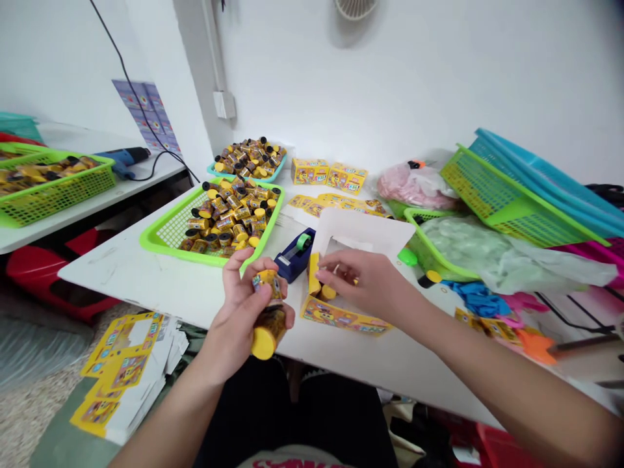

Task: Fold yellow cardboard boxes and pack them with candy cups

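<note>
My left hand (244,312) is closed around small yellow-capped tubes (267,318), held just above the table's front edge. My right hand (363,279) reaches into an open yellow printed box (341,315) on the table, fingers pinched on a yellow tube inside it. The box's white lid flap (363,234) stands up behind my right hand. A blue tape dispenser (295,257) with a green roll sits just left of the box.
A green tray (160,237) full of small tubes lies at the left, a teal tray (248,159) of them behind. Closed yellow boxes (329,174) and flat box blanks (336,205) lie at the back. Green and blue baskets (507,195) with bagged items crowd the right. Box blanks (121,364) lie on the floor.
</note>
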`<state>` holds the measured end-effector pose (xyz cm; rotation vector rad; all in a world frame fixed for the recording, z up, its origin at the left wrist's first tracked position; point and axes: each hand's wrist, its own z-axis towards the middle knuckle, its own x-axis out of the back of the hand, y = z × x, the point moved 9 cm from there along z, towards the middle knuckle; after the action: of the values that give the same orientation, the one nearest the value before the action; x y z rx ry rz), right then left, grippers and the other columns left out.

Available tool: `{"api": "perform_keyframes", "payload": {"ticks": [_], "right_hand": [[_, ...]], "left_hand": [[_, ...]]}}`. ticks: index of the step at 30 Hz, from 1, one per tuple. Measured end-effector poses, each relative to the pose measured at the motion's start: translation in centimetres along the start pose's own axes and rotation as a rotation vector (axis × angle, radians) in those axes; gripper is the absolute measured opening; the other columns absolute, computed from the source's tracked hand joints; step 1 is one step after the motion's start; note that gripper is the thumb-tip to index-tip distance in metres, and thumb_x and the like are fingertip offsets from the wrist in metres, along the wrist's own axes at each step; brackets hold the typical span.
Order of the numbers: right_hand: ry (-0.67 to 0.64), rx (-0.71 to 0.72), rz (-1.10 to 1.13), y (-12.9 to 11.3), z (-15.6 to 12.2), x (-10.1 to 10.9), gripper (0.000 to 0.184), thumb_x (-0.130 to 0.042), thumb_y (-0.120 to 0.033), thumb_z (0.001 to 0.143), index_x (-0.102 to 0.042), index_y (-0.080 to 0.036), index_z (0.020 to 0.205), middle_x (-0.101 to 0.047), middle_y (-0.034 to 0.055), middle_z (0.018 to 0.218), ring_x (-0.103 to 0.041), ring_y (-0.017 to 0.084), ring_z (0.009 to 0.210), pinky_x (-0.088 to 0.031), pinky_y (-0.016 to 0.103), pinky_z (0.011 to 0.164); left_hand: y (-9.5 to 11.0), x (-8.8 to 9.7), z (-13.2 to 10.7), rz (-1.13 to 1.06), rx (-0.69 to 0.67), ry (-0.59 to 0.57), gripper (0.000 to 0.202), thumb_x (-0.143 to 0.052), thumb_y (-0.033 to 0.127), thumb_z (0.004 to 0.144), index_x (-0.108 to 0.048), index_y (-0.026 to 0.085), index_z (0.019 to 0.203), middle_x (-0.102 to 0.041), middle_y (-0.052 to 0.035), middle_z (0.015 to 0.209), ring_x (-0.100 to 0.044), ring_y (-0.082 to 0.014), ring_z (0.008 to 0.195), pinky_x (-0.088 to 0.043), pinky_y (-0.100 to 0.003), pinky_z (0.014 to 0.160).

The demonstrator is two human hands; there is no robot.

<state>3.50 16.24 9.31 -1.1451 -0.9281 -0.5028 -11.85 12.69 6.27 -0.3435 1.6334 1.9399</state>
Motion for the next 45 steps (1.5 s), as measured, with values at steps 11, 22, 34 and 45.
{"api": "perform_keyframes", "payload": {"ticks": [11,22,34,45], "right_hand": [[-0.176,0.105,0.581,-4.4,-2.3,-0.5,0.036,-0.073,-0.037,0.077,-0.066,-0.02,0.108,-0.069,0.0047,0.103,-0.065,0.015,0.085,-0.054,0.027,0.07],[-0.166,0.611,-0.431,-7.7,-5.4,-2.5,0.076,-0.052,0.001,0.078,-0.033,-0.023,0.147,-0.056,0.0111,0.13,-0.055,0.027,0.115,-0.051,0.041,0.093],[-0.046,0.31,-0.534,-1.9,-1.3,2.9,0.043,-0.051,-0.011,0.088,-0.056,-0.028,0.127,-0.064,0.0088,0.114,-0.058,0.025,0.104,-0.046,0.036,0.089],[-0.357,-0.064,-0.673,5.1,-1.2,-3.1,0.021,-0.062,-0.021,0.08,-0.064,-0.023,0.101,-0.069,0.011,0.092,-0.068,0.027,0.073,-0.045,0.035,0.062]], "left_hand": [[-0.4,-2.3,-1.0,0.133,0.026,-0.098,0.034,-0.051,0.045,0.094,-0.032,0.043,0.121,-0.034,-0.0022,0.131,-0.058,-0.0154,0.098,-0.057,-0.024,0.062],[-2.2,-0.6,-0.5,-0.017,0.394,0.353,0.048,-0.037,0.065,0.091,-0.042,0.032,0.125,-0.051,-0.0097,0.122,-0.066,-0.0189,0.088,-0.06,-0.031,0.063],[2.2,-1.0,6.0,0.301,0.231,0.101,0.057,-0.043,0.07,0.087,-0.04,0.031,0.129,-0.04,-0.0108,0.14,-0.043,-0.0339,0.129,-0.059,-0.041,0.069],[3.9,15.9,15.4,1.889,0.427,-0.134,0.103,-0.08,0.062,0.055,-0.045,0.013,0.139,-0.03,-0.024,0.152,-0.048,-0.0451,0.124,-0.039,-0.055,0.101]]}}
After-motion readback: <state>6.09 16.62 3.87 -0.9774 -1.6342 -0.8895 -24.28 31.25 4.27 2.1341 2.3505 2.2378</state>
